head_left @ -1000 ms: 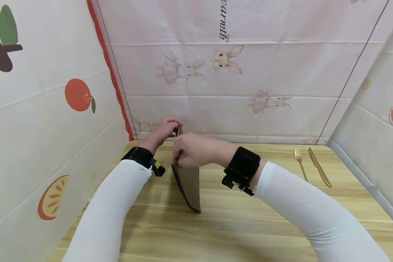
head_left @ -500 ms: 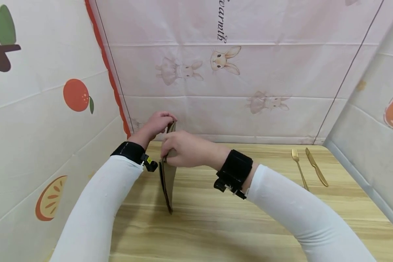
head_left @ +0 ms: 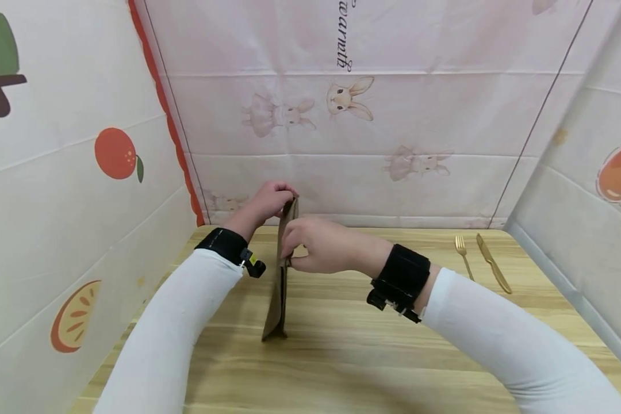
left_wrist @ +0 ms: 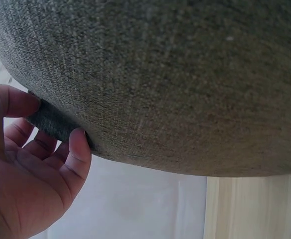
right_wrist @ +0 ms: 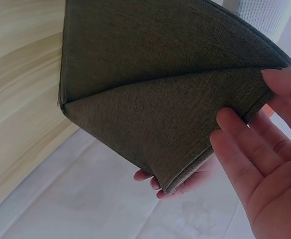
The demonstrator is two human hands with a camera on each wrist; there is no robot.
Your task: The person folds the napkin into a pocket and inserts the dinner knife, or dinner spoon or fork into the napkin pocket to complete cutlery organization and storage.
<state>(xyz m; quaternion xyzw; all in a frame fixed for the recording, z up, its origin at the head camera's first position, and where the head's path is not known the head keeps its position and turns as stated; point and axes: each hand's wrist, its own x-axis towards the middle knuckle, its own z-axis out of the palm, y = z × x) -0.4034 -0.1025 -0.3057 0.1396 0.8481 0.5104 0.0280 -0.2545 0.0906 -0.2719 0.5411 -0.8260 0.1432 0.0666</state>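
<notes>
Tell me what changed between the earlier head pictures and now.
The lower end of the brown fabric swung left since the first picture. Since the second, the left hand and right hand both shifted right, still holding the fabric. Nothing was let go. The fork and knife stayed on the table.

The grey-brown cloth [right_wrist: 145, 117] runs past the top edge of the right wrist view and hides much of the left hand [right_wrist: 192, 183], while the right hand [right_wrist: 272, 186] is cut off. In the left wrist view — cloth overrunning top and right — its weave blurs rightward.
</notes>
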